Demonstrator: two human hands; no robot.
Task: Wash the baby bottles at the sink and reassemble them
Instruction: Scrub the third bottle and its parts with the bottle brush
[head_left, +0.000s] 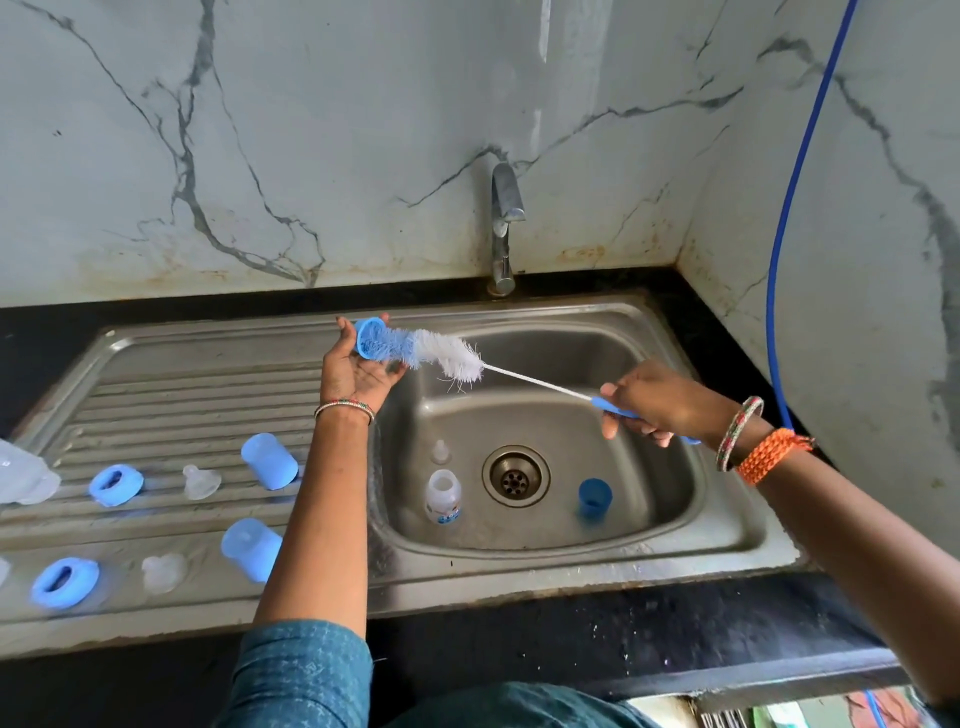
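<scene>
A steel sink sits in a black counter, with a marble wall behind it and a tap that has no water coming out. On the ridged draining board at the left lie bottle parts, all apart: two blue caps, two blue rings and two clear teats. They look like the washed ones, though I cannot be sure.

The left hand holds a third blue ring up over the edge of the basin, with fingers curled around it. The right hand grips the blue handle of a bottle brush, and the bristles poke through the ring. So this piece is being scrubbed now.

Down in the basin stand a small clear bottle with no top, a clear teat beside it, and a darker blue cap on the other side of the drain. These look like they wait for their wash.

I think the washing is more than halfway done. Nothing is put back together yet, so that whole part is left.
</scene>
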